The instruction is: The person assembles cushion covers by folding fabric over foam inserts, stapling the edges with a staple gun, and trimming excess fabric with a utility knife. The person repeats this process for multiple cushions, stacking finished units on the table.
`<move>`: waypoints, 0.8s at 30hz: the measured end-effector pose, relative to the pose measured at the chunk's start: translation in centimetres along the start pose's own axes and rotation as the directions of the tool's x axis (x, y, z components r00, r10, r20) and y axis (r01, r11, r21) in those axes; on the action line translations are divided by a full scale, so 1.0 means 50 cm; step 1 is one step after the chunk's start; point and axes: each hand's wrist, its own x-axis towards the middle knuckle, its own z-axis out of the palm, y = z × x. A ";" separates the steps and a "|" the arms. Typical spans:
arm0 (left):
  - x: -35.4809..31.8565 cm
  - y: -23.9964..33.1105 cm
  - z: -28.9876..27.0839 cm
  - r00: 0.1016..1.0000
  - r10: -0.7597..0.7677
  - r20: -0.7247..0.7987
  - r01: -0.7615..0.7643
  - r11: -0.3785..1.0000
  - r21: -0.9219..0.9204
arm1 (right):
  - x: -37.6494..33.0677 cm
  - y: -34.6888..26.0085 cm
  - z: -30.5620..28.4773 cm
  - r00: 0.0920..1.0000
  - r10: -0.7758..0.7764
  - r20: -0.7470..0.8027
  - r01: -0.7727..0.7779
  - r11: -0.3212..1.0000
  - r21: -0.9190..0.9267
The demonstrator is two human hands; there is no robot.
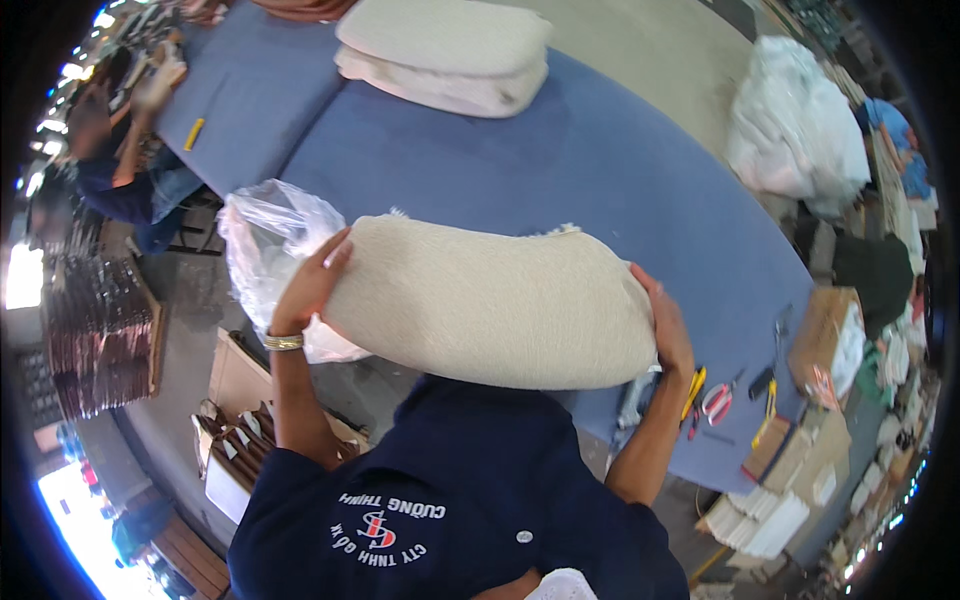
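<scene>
Beige cushion (490, 300) at near edge of blue table (660, 210), from where I stand; left hand (314, 284) and right hand (668, 322) apart, clamped on opposite ends. Good hold needs even pressure, ends level, no sagging.

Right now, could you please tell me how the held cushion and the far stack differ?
The held cushion is between the left hand and right hand, while the far stack rests on the blue table, untouched. The held cushion shows one broad, curved face; the far stack shows two layers, one atop the other. Both are pale cream.
</scene>
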 end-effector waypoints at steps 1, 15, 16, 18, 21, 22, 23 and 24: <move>0.013 -0.014 0.003 0.999 -0.025 0.023 0.028 0.995 -0.097 | -0.006 -0.010 -0.023 0.998 0.040 0.048 -0.044 0.995 0.090; -0.034 0.124 0.119 0.965 0.255 0.054 -0.201 0.597 0.777 | 0.057 0.076 0.029 0.891 0.287 -0.352 -0.234 0.954 0.186; -0.016 0.100 0.128 0.810 0.585 0.042 -0.361 0.441 0.822 | 0.066 0.069 0.031 0.873 0.274 -0.403 -0.248 0.962 0.116; 0.023 0.096 0.144 0.787 0.596 0.158 -0.474 0.421 0.774 | 0.087 0.076 0.031 0.824 0.076 -0.561 -0.194 0.969 -0.155; 0.050 0.171 0.226 0.726 0.613 0.313 -0.628 0.405 0.665 | 0.121 0.096 0.040 0.654 -0.433 -0.621 0.046 0.842 -0.538; 0.052 0.197 0.259 0.736 0.564 0.374 -0.646 0.419 0.638 | 0.135 0.072 0.056 0.584 -0.542 -0.604 0.221 0.822 -0.524; 0.053 0.220 0.294 0.740 0.511 0.438 -0.662 0.437 0.609 | 0.143 0.056 0.070 0.493 -0.638 -0.592 0.383 0.770 -0.511; 0.053 0.244 0.328 0.717 0.539 0.442 -0.685 0.430 0.588 | 0.145 0.053 0.080 0.524 -0.579 -0.625 0.391 0.815 -0.427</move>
